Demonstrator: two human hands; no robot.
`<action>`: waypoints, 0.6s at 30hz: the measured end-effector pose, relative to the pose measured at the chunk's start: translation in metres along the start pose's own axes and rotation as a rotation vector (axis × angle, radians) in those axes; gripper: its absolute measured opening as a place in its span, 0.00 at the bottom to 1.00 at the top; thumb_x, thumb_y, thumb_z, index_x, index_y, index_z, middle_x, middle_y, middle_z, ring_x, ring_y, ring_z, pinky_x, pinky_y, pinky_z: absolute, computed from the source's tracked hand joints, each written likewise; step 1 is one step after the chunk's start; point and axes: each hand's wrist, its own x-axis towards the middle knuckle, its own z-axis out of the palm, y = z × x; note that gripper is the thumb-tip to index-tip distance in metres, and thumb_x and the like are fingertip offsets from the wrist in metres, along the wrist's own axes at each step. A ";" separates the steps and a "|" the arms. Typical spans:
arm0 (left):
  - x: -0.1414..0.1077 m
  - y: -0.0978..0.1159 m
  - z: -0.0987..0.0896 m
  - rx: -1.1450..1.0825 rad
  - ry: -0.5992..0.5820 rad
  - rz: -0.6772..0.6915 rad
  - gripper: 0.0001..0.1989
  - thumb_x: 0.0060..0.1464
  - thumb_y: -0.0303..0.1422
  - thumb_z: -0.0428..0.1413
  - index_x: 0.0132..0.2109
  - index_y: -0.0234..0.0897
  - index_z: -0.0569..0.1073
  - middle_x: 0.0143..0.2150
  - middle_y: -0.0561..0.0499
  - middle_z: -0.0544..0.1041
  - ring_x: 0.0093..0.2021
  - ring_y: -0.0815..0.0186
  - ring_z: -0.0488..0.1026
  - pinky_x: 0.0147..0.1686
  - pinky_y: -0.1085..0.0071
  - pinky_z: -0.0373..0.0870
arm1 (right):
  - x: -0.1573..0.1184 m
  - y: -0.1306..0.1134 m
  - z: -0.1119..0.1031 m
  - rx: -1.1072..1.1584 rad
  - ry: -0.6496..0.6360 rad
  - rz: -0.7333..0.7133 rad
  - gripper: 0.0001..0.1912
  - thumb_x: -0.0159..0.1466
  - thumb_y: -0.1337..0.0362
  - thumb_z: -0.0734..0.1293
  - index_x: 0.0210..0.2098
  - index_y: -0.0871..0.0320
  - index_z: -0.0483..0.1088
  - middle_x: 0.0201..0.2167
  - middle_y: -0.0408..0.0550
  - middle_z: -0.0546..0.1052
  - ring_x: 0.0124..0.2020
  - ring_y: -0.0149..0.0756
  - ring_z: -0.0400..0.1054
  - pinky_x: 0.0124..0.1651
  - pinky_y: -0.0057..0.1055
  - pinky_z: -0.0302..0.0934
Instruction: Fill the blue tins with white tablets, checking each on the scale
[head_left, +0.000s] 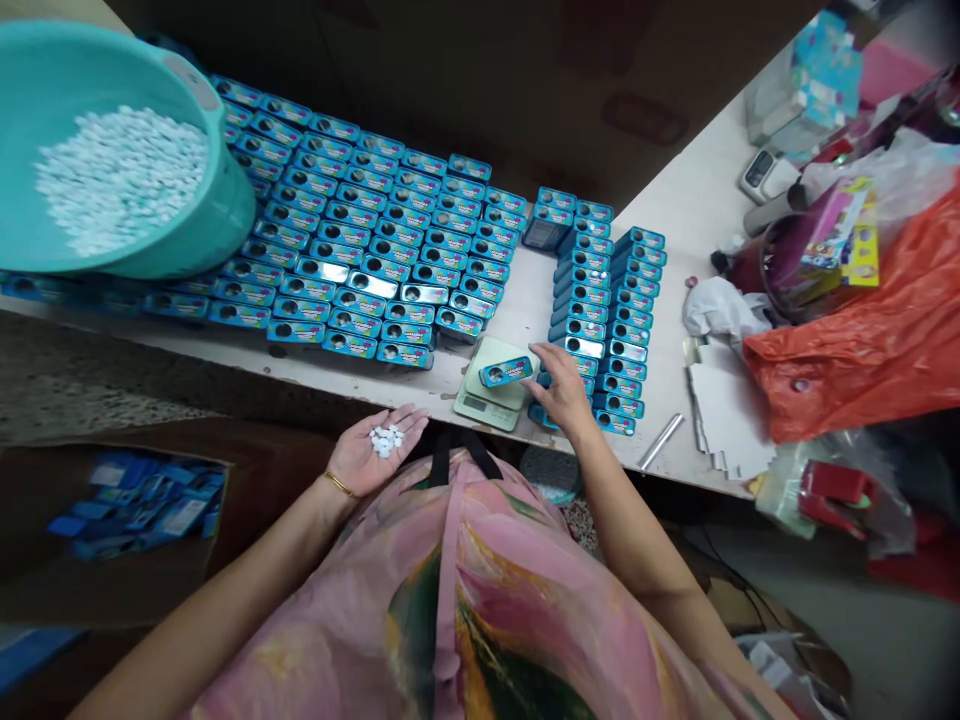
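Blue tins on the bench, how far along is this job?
Done: many blue tins stand in tight rows on the bench, though I can't tell whether they're filled. In hand: the left hand cups white tablets, and the right hand is at a tin lying on a digital scale. Left: a heap of tablets lies in the teal basin.

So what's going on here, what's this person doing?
A person holds a small pile of white tablets in the open left hand. The right hand is at a blue tin lying on a digital scale. Rows of blue tins cover the table, beside a teal basin of white tablets.
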 end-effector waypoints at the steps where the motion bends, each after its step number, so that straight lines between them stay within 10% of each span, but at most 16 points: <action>1: 0.000 0.002 -0.002 0.005 0.008 -0.001 0.14 0.54 0.27 0.46 0.44 0.25 0.71 0.44 0.36 0.74 0.46 0.57 0.70 0.40 0.65 0.72 | 0.002 0.001 0.001 -0.028 -0.041 -0.021 0.27 0.56 0.63 0.64 0.55 0.53 0.57 0.53 0.50 0.62 0.54 0.41 0.55 0.54 0.41 0.53; 7: 0.001 0.008 -0.012 0.016 -0.082 -0.091 0.10 0.54 0.27 0.45 0.36 0.29 0.71 0.26 0.48 0.69 0.22 0.72 0.66 0.13 0.79 0.60 | 0.014 -0.004 0.015 -0.140 -0.226 -0.074 0.34 0.53 0.65 0.67 0.57 0.54 0.53 0.56 0.52 0.59 0.55 0.44 0.52 0.54 0.43 0.52; 18: -0.002 0.013 -0.025 -0.023 -0.034 -0.086 0.08 0.54 0.27 0.46 0.33 0.30 0.69 0.25 0.51 0.64 0.21 0.74 0.62 0.11 0.80 0.55 | 0.020 -0.015 0.021 -0.320 -0.359 -0.076 0.29 0.54 0.68 0.65 0.54 0.54 0.57 0.52 0.51 0.62 0.51 0.43 0.55 0.48 0.40 0.55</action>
